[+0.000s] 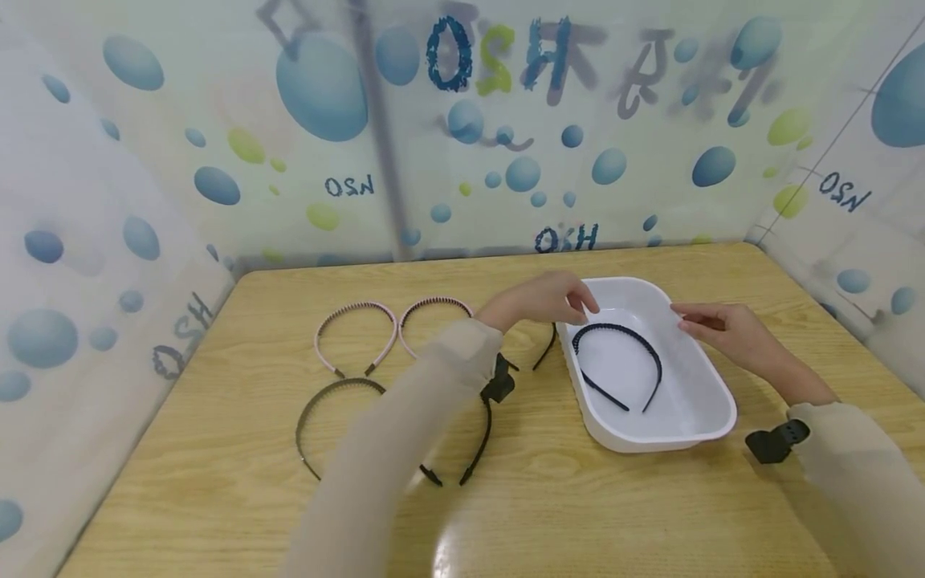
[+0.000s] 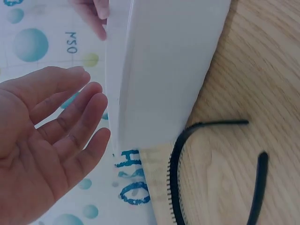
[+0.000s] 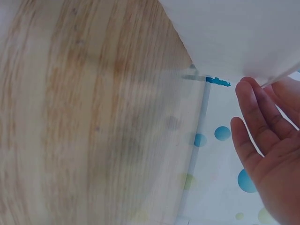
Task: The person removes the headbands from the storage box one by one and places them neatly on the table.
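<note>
A white plastic tray stands on the right half of the table with a black toothed headband lying inside it. My left hand is over the tray's left rim; its fingers are loosely bent and nothing is between them. At the opposite rim, my right hand pinches the tray's edge, with the fingers on the outer wall in the right wrist view. Beside the tray's left wall lies another black headband, partly hidden by my left arm in the head view.
Left of the tray are two pink headbands in a back row. Nearer the front lie a thin dark headband and a black one, both partly covered by my left sleeve. A bubble-patterned sheet closes off the table's back and sides.
</note>
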The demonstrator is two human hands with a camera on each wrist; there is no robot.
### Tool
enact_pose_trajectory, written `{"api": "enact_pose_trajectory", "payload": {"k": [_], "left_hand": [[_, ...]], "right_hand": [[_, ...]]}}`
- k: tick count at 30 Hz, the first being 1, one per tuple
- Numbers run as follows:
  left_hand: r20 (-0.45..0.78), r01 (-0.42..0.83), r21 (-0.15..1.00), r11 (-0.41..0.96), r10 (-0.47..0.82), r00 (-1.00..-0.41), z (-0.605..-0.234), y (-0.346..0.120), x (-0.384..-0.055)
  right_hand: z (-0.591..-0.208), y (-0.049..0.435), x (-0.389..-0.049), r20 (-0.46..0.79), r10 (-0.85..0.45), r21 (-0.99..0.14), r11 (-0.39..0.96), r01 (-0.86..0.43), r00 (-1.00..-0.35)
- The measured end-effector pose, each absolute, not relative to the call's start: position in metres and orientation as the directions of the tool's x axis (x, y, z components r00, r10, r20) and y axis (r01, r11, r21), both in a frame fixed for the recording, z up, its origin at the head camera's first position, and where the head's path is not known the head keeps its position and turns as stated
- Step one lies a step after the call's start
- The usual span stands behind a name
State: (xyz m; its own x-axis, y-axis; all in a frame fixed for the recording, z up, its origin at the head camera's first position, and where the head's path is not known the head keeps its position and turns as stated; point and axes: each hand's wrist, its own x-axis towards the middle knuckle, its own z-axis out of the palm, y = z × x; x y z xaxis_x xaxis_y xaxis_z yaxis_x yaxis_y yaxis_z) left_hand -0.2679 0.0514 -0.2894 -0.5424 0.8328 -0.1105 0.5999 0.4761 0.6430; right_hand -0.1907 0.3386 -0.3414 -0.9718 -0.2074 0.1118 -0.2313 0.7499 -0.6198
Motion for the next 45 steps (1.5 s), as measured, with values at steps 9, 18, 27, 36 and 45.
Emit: {"api": "enact_pose_trajectory", "payload": {"k": [9,18,27,36,45], "left_hand": [[-0.129,0.583,0.653,0.484,0.829,-0.544,-0.291,0.087,-0.269],[-0.164,0.56,0.63,0.538,0.797,-0.581,-0.289,0.112,-0.275],[-0.259,0.442,0.611,0.657,0.693,-0.673,-0.284,0.129,-0.271],[-0.273,0.359,0.669,0.651,0.664,-0.696,-0.292,0.138,-0.276],[-0.257,0.277,0.731,0.623,0.628,-0.734,-0.307,0.145,-0.281]], "right_hand": [[-0.339,0.337,-0.19,0.097,-0.204,-0.618,0.755,-0.219,-0.974],[-0.339,0.337,-0.19,0.093,-0.208,-0.618,0.754,-0.22,-0.974],[-0.338,0.338,-0.191,0.109,-0.216,-0.617,0.75,-0.237,-0.97],[-0.338,0.34,-0.192,0.103,-0.213,-0.613,0.756,-0.23,-0.972],[-0.338,0.339,-0.192,0.114,-0.221,-0.612,0.753,-0.243,-0.969]]}}
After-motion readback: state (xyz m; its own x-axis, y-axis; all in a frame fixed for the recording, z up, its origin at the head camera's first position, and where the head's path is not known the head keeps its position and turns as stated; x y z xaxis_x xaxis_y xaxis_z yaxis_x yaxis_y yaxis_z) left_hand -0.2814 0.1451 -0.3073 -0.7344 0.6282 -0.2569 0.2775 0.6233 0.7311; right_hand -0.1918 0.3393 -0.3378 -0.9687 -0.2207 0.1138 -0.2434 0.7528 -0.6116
